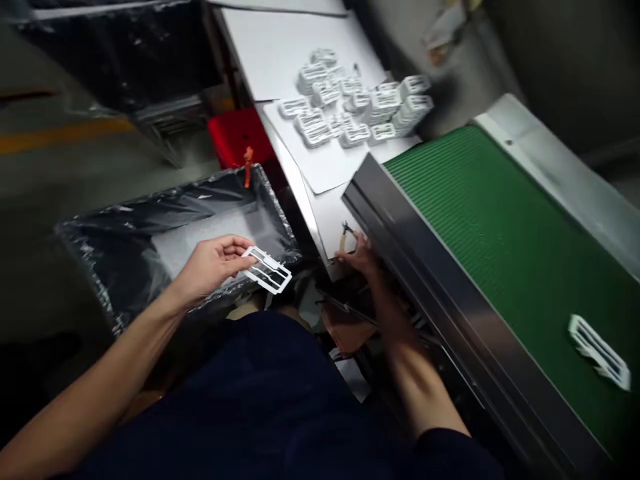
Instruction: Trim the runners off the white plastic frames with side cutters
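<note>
My left hand (217, 267) pinches one end of a white slotted plastic frame (273, 272) over the near edge of a bin lined with black plastic (120, 233). My right hand (357, 257) is at the near end of the white table (325, 217), its fingers around the handles of small pliers (345, 239) whose dark jaws point away from me. Stacks of similar white frames (355, 100) stand farther back on the table. Another white part (599, 352) lies on the green conveyor belt (480, 213) at the right.
The conveyor's dark metal side rail (420, 267) runs close beside my right forearm. A red stool (240, 137) stands behind the bin, with an orange-handled tool (248, 167) at the bin's far rim. Another black-lined container (125, 57) is at the upper left.
</note>
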`<state>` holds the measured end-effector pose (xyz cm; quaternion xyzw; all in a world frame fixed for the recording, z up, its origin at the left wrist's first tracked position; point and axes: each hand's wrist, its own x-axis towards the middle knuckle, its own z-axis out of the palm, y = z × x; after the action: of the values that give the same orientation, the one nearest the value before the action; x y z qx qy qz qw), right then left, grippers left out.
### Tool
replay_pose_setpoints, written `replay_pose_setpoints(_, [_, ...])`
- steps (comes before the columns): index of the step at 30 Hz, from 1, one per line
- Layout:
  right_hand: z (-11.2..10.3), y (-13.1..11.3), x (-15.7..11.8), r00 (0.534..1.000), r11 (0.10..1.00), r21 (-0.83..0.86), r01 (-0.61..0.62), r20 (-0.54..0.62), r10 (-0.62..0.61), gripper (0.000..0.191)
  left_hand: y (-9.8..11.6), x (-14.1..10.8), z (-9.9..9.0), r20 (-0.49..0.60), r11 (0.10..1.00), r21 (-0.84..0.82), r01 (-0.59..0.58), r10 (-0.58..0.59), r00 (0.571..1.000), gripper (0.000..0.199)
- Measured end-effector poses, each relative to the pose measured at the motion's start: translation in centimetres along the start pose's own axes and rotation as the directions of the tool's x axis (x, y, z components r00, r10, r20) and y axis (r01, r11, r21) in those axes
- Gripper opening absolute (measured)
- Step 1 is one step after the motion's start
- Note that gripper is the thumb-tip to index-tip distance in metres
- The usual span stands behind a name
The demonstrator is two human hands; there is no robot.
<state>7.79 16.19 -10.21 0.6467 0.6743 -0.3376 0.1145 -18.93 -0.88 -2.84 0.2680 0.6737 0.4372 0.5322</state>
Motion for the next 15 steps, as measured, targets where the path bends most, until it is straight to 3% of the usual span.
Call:
replay_pose_setpoints(4, [1.0,0.5,1.0,0.996,0.998,0.051,0.038,-0.084,-0.034,0.071,-2.9,-1.7,0.2,-0.005,0.993,-0.098,0.066,-0.067,0.998,0.028])
replay_pose_setpoints(8, [2.6,2.2,-0.6,0.997,0.967,0.254,-0.021,-0.069,0.04,0.038,-3.9,-2.4,0.5,0.038,0.988,-0.141,0.071,-0.066,0.997,0.027])
replay_pose_setpoints(11, [4.4,3.7,-3.6,0.997,0.86,0.507,-0.068,0.007,0.075,0.028,-4.1,-2.5,0.7,0.074,0.986,-0.139,0.092,-0.082,0.994,0.027])
replay_pose_setpoints(15, [7.1,4.3,-9.3,0.991,0.63,0.766,-0.128,0.115,0.062,0.036,-3.8,-2.4,1.4,0.125,0.986,-0.133,0.099,-0.083,0.989,0.027])
